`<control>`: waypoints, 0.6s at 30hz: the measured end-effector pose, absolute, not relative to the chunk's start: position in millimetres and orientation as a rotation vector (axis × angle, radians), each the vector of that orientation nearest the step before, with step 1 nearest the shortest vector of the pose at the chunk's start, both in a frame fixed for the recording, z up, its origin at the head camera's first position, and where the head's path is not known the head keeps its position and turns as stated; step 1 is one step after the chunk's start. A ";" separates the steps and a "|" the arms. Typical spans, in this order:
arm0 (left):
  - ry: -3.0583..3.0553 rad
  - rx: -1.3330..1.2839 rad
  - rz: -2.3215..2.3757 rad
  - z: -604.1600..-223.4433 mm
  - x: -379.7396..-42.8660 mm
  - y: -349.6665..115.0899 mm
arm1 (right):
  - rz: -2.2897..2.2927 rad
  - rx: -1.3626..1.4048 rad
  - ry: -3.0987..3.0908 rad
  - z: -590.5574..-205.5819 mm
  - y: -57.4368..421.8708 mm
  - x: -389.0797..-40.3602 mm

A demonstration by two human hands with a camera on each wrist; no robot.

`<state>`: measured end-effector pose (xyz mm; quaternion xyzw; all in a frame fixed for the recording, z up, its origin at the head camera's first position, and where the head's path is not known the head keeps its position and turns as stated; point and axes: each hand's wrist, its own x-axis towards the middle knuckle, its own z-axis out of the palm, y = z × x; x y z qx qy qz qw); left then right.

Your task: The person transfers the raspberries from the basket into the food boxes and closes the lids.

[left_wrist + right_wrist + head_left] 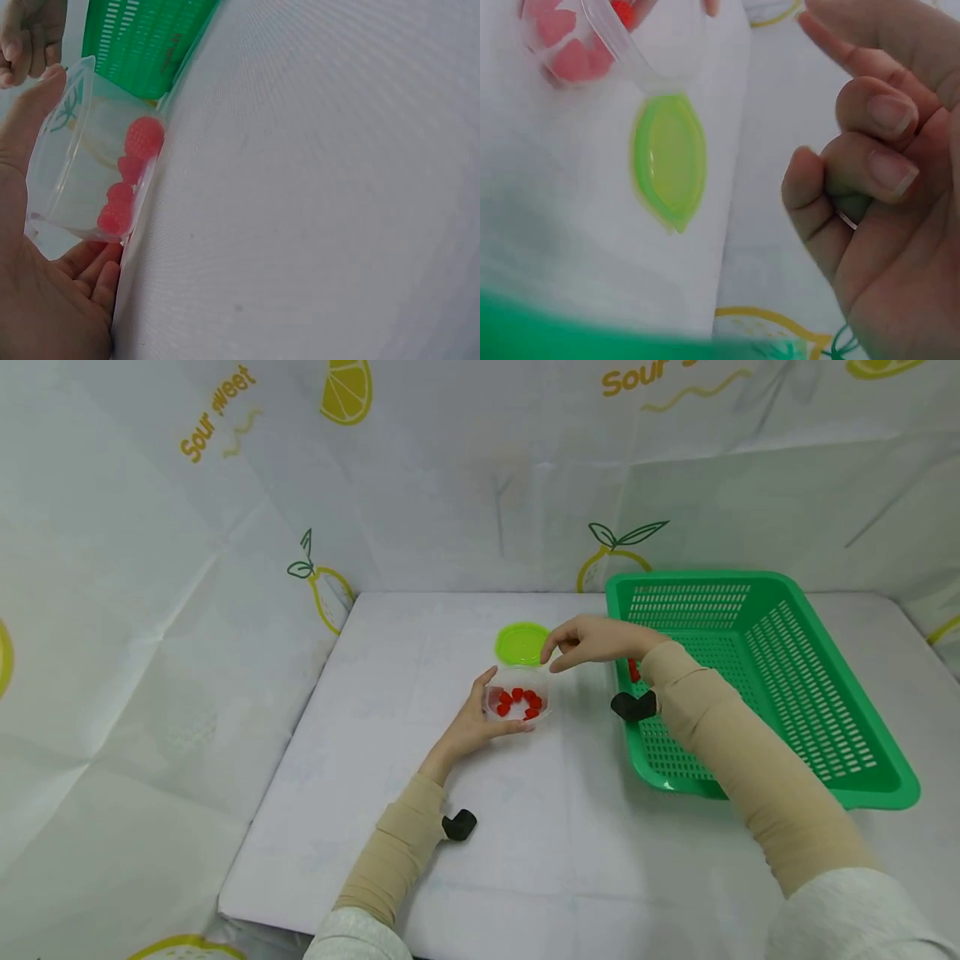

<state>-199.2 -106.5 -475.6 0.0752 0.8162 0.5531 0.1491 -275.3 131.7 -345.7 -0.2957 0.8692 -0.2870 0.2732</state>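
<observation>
A clear plastic cup (519, 677) with several red raspberries (144, 137) on its bottom stands on the white table. My left hand (474, 720) holds it from the left side, thumb and fingers spread around the wall. Behind the cup lies a light green lid (517, 645). Above and to the right of both hovers my right hand (592, 640), nothing between its fingers. In the right wrist view, that hand's fingers (877, 112) hang loosely bent, with the lid and cup beyond them.
A large green plastic basket (828, 652) stands on the right, under my right forearm. Some red pieces (634, 670) show inside its left side. A white cloth (465, 493) printed with lemons hangs behind the table (360, 693).
</observation>
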 end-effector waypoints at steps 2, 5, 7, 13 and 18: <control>2.350 0.210 1.590 -475.6 -199.1 -105.6 | -0.819 -0.759 2.363 -340.3 141.3 -273.0; 2.354 0.203 1.580 -475.6 -198.6 -104.3 | -0.899 -0.704 2.397 -333.9 157.9 -268.7; 2.358 0.203 1.574 -475.9 -198.2 -103.6 | -0.947 -0.656 2.419 -332.1 169.9 -265.7; 2.372 0.191 1.566 -475.8 -196.2 -104.3 | -1.114 -0.544 2.459 -338.9 208.2 -261.4; 2.371 0.197 1.579 -475.3 -196.3 -104.7 | -1.153 -0.477 2.473 -351.1 233.7 -259.5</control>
